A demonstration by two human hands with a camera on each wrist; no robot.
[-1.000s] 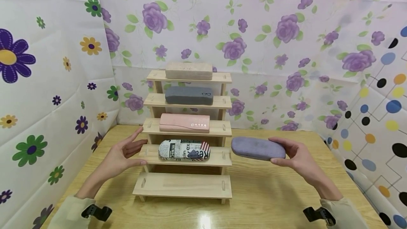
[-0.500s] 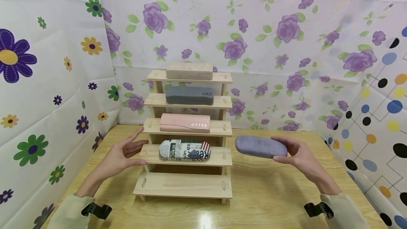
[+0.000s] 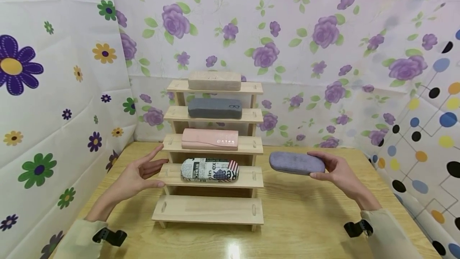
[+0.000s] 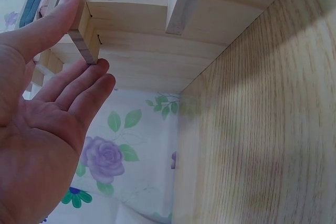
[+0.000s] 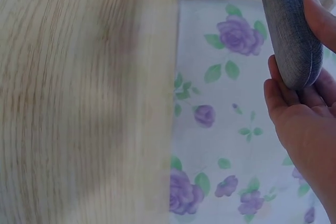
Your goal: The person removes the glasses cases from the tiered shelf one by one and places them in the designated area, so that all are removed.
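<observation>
My right hand [image 3: 338,173] grips the right end of a purple-grey glasses case [image 3: 294,162], thumb in front and fingers behind, held in the air right of a stepped wooden display rack [image 3: 208,209]. In the right wrist view this case [image 5: 294,30] has a woven, cloth-like surface. At the rack's left side, my left hand [image 3: 136,177] holds the edge of the second-lowest shelf between thumb and fingers. A newspaper-print glasses case [image 3: 209,170] lies on that shelf. Above it sit a pink case [image 3: 210,139], a blue-grey case [image 3: 215,108] and a beige case [image 3: 214,80], one per tier.
The rack's lowest shelf bears no case. It stands on a wood-grain table [image 3: 302,227]. Floral cloth [image 3: 223,19] hangs behind, daisy-print cloth [image 3: 64,91] at left, and dotted cloth [image 3: 424,139] at right.
My right hand has moved the purple-grey glasses case slightly right and up, away from the rack. The left hand and the rack with its cases stay in place.
</observation>
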